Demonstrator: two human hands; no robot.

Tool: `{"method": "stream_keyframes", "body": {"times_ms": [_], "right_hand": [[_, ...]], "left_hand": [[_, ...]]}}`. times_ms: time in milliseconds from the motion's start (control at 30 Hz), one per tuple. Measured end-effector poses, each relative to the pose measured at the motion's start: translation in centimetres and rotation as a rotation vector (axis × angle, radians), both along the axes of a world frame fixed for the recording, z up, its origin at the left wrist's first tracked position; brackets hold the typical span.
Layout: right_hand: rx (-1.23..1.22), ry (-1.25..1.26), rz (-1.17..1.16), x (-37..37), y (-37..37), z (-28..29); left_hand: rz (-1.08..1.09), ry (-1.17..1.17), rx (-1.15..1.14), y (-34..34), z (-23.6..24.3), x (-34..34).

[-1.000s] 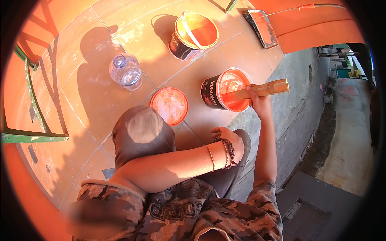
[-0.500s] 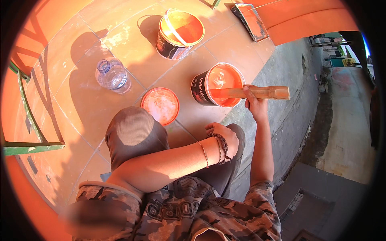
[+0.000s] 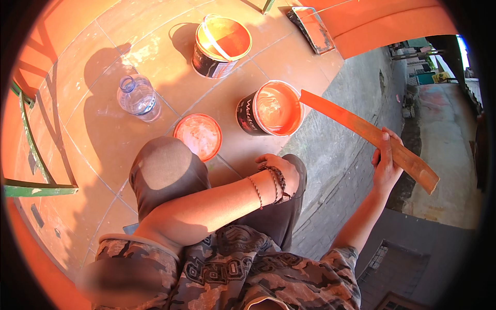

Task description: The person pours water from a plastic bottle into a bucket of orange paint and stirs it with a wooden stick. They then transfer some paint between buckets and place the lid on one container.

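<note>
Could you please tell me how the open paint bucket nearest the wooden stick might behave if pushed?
The bucket would probably keep its shape, as it looks round and undented. The orange paint inside likely adds weight, though its depth is unclear. With the top open, a sharp shove might slop some out.

The right hand [image 3: 387,157] holds an orange-coated stick [image 3: 351,122] beside an open paint bucket [image 3: 248,116].

Sunlit floor tiles [image 3: 155,31] and a concrete path [image 3: 444,139] suggest an outdoor porch [image 3: 101,160].
</note>
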State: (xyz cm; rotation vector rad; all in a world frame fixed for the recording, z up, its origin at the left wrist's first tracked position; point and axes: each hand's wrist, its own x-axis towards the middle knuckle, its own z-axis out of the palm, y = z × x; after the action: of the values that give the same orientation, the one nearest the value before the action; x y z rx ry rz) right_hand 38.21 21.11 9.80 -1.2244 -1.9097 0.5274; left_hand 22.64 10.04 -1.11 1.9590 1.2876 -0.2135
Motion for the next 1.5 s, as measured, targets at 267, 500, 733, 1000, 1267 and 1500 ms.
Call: {"method": "stream_keyframes", "body": {"times_ms": [267, 500, 733, 1000, 1267, 1500], "right_hand": [[0.129, 0.002, -0.010, 0.3, -1.7, 2.8], [0.178, 0.008, -0.006, 0.1, -2.3, 3.7], [0.196, 0.010, -0.008, 0.1, -2.5, 3.9], [0.208, 0.005, 0.014, 0.0, -2.5, 4.1], [0.213, -0.004, 0.025, -0.1, -2.4, 3.9], [0.222, 0.016, 0.034, -0.5, -2.0, 3.6]], "left_hand": [[-0.009, 0.052, 0.029, -0.4, -0.1, 0.8], [0.018, 0.058, 0.016, -0.7, 0.0, 1.0], [0.010, 0.045, 0.004, -0.6, 0.2, 0.8], [0.019, 0.054, 0.017, -0.7, 0.4, 0.2], [0.039, 0.049, 0.014, -0.7, 0.3, 0.2], [0.033, 0.039, 0.018, -0.8, 0.3, 0.2]]}}
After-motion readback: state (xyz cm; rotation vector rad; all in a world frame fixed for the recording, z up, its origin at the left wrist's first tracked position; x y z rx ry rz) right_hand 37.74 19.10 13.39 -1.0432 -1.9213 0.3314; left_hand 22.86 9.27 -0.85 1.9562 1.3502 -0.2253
